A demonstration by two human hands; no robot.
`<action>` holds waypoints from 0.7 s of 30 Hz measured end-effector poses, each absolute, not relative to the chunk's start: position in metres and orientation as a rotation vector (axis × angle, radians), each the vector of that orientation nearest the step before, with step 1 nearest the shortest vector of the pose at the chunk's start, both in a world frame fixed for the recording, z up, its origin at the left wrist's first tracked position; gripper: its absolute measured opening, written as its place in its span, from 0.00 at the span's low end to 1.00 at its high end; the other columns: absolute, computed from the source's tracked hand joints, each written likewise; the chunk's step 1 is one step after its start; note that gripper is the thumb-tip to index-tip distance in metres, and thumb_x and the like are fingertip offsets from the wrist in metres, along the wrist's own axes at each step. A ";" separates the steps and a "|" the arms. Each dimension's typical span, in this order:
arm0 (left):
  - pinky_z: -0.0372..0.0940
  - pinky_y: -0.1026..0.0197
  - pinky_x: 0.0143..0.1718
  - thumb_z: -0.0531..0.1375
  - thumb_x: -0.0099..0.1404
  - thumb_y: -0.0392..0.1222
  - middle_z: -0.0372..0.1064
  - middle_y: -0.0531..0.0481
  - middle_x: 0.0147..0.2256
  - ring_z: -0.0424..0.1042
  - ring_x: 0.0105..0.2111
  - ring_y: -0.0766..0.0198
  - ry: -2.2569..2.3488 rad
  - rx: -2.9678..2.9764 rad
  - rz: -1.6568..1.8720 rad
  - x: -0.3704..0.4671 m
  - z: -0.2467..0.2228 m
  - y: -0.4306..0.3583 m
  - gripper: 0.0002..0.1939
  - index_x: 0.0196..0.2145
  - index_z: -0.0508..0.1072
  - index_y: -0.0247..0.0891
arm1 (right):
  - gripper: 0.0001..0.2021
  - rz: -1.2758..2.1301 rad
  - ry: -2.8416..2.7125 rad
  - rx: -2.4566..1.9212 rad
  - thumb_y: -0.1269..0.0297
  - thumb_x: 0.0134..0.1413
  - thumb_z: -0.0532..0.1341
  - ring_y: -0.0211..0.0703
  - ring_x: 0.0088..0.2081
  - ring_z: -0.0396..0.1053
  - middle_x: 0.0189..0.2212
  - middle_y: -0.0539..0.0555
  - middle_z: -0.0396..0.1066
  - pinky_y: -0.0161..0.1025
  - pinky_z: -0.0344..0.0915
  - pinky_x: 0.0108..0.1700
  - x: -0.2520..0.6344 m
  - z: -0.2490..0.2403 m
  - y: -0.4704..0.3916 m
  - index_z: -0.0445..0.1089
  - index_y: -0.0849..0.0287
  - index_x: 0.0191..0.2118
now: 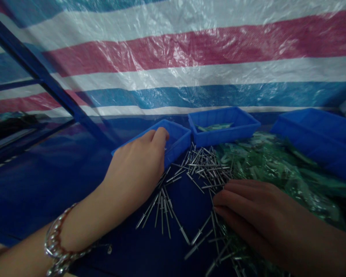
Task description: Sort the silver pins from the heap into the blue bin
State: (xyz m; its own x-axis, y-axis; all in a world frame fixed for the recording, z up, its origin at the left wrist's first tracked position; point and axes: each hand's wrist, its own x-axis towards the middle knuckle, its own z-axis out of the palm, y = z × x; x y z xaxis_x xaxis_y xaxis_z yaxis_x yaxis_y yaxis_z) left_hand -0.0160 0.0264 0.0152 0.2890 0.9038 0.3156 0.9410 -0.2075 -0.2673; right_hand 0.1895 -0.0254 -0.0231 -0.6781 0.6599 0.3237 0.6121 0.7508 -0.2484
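My left hand point(138, 163) is curled at the near side of a blue plastic bin point(177, 152), its fingertips turned away from view. Whatever it may hold is hidden. Just below it, several metal blind rivets point(162, 209) lie fanned out on the dark blue tabletop point(127, 250). A larger heap of rivets point(203, 163) spreads between the hands, in front of the bins. On the right, my right hand point(253, 211) has its thumb and fingers pinched together at a thin rivet point(211, 197) by the heap's edge. More loose rivets point(200, 231) lie below its fingertips.
Clear-green plastic bags point(265, 161) pile up at the right, partly under my right forearm. A second blue bin point(225, 132) with green packets and a third bin point(320, 138) stand behind. Blue metal framing point(57, 96) rises at left; a striped tarp point(190, 50) hangs behind.
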 end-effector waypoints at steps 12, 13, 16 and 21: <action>0.65 0.59 0.34 0.49 0.65 0.35 0.65 0.49 0.34 0.68 0.34 0.61 -0.983 -2.544 -0.649 -0.008 0.008 0.012 0.07 0.40 0.63 0.36 | 0.08 0.110 -2.413 -0.981 0.73 0.57 0.50 0.38 0.26 0.64 0.30 0.55 0.65 0.35 0.64 0.25 0.187 -0.021 -0.023 0.66 0.62 0.34; 0.65 0.59 0.35 0.49 0.65 0.34 0.65 0.48 0.34 0.67 0.34 0.61 -0.949 -2.621 -0.627 -0.007 0.007 0.010 0.06 0.39 0.63 0.35 | 0.08 0.102 -2.409 -0.991 0.73 0.57 0.50 0.39 0.27 0.65 0.31 0.56 0.65 0.36 0.65 0.27 0.186 -0.022 -0.023 0.66 0.62 0.36; 0.65 0.58 0.33 0.49 0.65 0.34 0.64 0.47 0.35 0.67 0.33 0.60 -0.926 -2.781 -0.491 -0.003 0.004 0.007 0.07 0.38 0.65 0.34 | 0.08 0.101 -2.430 -1.034 0.72 0.58 0.50 0.39 0.30 0.66 0.33 0.56 0.66 0.37 0.67 0.30 0.185 -0.023 -0.022 0.66 0.61 0.37; 0.64 0.56 0.31 0.49 0.66 0.37 0.64 0.48 0.35 0.66 0.32 0.59 -0.959 -2.911 -0.278 -0.002 0.002 0.008 0.08 0.39 0.66 0.35 | 0.07 0.092 -2.484 -1.044 0.74 0.56 0.53 0.40 0.30 0.66 0.30 0.55 0.66 0.38 0.67 0.30 0.187 -0.027 -0.020 0.67 0.61 0.33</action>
